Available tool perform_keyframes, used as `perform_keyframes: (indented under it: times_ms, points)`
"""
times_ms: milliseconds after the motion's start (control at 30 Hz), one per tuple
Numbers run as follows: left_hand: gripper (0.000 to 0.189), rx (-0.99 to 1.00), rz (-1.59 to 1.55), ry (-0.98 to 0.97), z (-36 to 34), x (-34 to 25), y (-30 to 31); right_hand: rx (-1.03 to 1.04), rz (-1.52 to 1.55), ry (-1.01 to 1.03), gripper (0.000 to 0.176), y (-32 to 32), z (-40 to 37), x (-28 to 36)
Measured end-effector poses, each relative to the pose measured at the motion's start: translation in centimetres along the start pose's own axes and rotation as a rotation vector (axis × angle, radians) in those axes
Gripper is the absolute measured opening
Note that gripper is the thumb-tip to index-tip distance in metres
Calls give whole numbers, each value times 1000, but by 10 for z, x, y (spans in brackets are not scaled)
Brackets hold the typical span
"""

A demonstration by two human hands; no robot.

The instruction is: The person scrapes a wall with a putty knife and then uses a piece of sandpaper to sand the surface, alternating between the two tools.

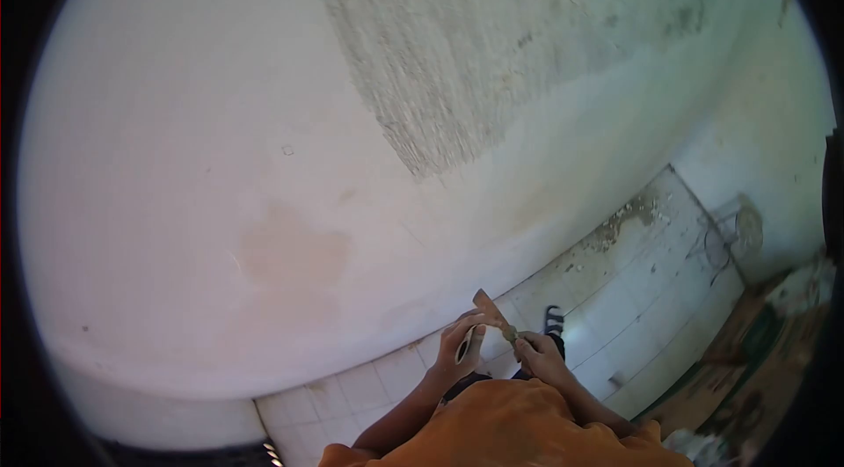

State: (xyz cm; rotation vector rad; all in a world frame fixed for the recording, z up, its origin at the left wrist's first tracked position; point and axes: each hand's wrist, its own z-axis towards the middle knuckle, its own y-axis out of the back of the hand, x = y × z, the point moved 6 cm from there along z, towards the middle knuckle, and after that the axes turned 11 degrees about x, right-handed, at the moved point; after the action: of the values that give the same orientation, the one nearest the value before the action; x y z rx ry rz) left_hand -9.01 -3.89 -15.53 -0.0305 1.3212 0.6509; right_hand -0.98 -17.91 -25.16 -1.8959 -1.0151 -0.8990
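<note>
In front of my body, above the tiled floor, my right hand (pixel 539 356) is closed around the handle of a scraper (pixel 494 310), whose flat brownish blade points up and left toward the wall. My left hand (pixel 458 346) is beside the blade, its upper fingers at or very near it. Those fingers are curled on a small pale loop-shaped thing (pixel 466 343) with a dark middle, of a kind I cannot make out. Beyond both hands rises the pale wall (pixel 220 159). A rough grey scraped patch (pixel 440 54) covers part of it.
Light floor tiles (pixel 633 291) run along the wall's foot. Pale crumbs and dirt (pixel 624 219) lie near the far corner, where a round-seated stool (pixel 738 225) stands. Brown and green cardboard-like material (pixel 747 379) is at the right. My sandalled foot (pixel 554 321) is below my hands.
</note>
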Motion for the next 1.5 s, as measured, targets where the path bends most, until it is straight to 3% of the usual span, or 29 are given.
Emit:
perform_keyframes:
  times_ms: [67,200,300,400,500,600,733,933,1100,1200,1300,1400,1500]
  points:
    - [31,-6,-151,51,-17,3,16,-71,42,93,21,-17,-7,0]
    - [36,62,-77,181,-45,-12,45,-171,147,177,21,-61,-18,-3]
    - [33,120,-144,226,-67,-22,50,-124,309,228,23,-83,-14,-6]
    - [24,214,-41,156,-70,-50,49,-94,618,296,24,-96,-11,-5]
    - [19,269,-25,76,-80,-49,42,-92,563,416,29,-98,-20,-9]
    - [18,264,-15,32,-66,-52,43,-188,493,586,36,-95,-31,37]
    - [14,299,-16,99,-38,-66,41,-117,386,708,52,-84,-45,87]
    - [6,348,127,10,-13,-88,48,202,357,746,48,-75,-35,126]
    - [30,460,304,-166,15,-120,50,304,350,695,61,-73,-24,154]
    - [42,529,469,-289,46,-157,51,279,171,731,65,-71,-21,186]
    - [34,487,688,-647,79,-196,43,254,18,802,61,-60,2,193]
    - [28,422,914,-884,118,-207,34,310,-12,824,51,-47,30,174]
    - [26,367,986,-836,161,-203,48,369,-31,843,41,-40,42,168]
